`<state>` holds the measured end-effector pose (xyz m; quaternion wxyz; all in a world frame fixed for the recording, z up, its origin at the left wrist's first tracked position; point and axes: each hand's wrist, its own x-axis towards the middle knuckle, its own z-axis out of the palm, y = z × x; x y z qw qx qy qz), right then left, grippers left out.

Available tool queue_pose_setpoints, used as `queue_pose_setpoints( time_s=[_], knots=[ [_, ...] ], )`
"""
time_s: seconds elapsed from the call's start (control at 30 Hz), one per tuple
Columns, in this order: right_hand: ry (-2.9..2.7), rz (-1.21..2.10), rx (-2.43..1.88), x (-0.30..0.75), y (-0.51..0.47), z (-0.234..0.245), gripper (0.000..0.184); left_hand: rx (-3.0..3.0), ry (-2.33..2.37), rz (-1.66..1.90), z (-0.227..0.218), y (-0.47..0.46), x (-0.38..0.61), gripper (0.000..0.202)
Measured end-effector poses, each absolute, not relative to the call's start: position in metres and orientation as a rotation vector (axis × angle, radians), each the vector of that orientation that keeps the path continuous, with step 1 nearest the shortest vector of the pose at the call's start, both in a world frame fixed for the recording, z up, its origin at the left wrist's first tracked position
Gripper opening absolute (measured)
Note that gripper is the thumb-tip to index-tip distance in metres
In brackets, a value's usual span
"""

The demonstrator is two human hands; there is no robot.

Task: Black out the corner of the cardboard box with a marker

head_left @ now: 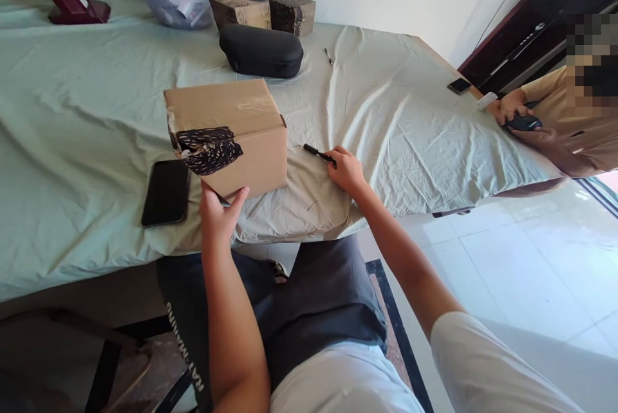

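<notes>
A brown cardboard box (255, 152) stands on the cloth-covered table in front of me, with dense black scribbling across its left corner. My left hand (219, 210) grips its lower near edge, thumb on the front face and the other fingers hidden beneath or behind. To the right of the box, my right hand (347, 170) is closed around one end of a black marker (316, 152), which lies low over the cloth and points toward the box. A black smartphone (167, 193) lies flat just left of my left hand.
Behind the box are a black hard case (261, 51), two smaller scribbled boxes (300, 14) and a clear plastic basket (168, 4). A small pen (329, 56) lies farther back. At the right, a person (545, 123) holds a dark device by the table edge, near another phone (458, 85).
</notes>
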<state>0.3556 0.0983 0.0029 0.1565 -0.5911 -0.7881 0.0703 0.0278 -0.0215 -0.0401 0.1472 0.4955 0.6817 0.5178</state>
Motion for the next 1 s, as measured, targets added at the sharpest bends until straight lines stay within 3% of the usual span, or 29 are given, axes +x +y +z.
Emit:
queue_pose_setpoints(
  time_s=[0.3,0.57,0.77,1.0],
  knots=[
    [-2.147,0.389,-1.599,0.340,0.126,0.001,0.042,1.449,1.960,1.447,-0.035,-0.017,0.026,0.074],
    [-2.136,0.243,-1.686,0.315,0.138,-0.016,0.026,1.436,1.932,1.450,-0.032,-0.013,0.027,0.070],
    [-2.297,0.227,-1.721,0.310,0.137,-0.014,0.027,1.386,1.874,1.478,-0.033,-0.010,0.024,0.060],
    [-2.317,0.252,-1.704,0.310,0.139,-0.015,0.026,1.402,1.889,1.442,-0.034,-0.008,0.025,0.065]
  ],
)
